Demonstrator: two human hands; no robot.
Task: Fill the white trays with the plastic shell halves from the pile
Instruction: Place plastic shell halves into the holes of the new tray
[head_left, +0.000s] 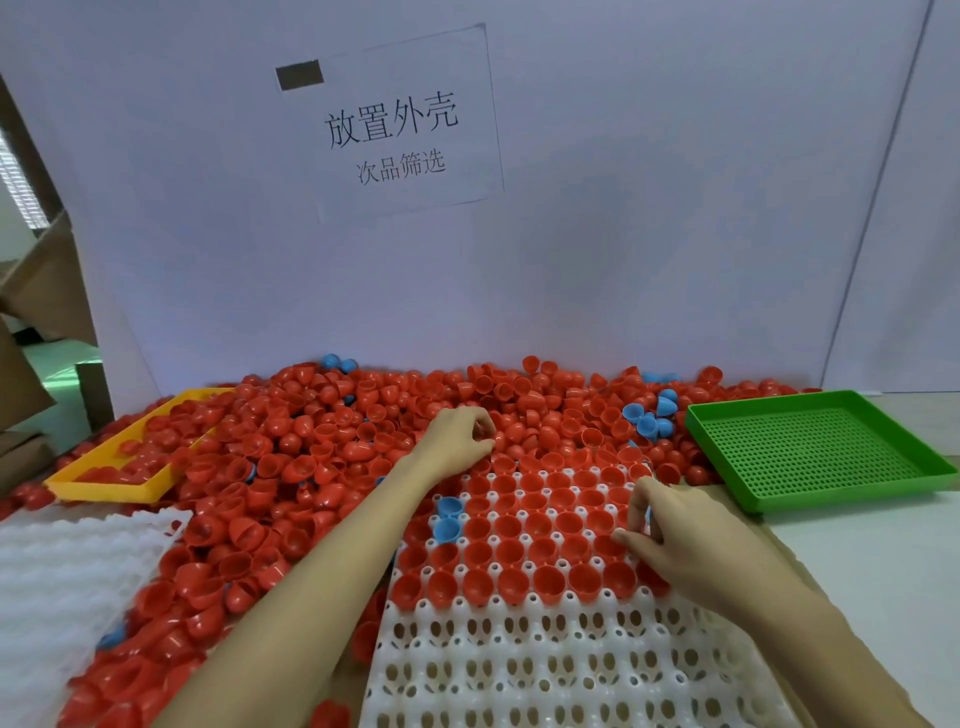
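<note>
The left hand (457, 436) curls into the pile (322, 441) beyond the white tray (519, 654), its catch hidden; the right hand (670, 530) pinches something blue at the tray's right edge. Judged risks: nested shells or a blue half (448, 526) among red rows. Flanking: yellow tray (98, 480) left, green tray (815, 447) right.
</note>
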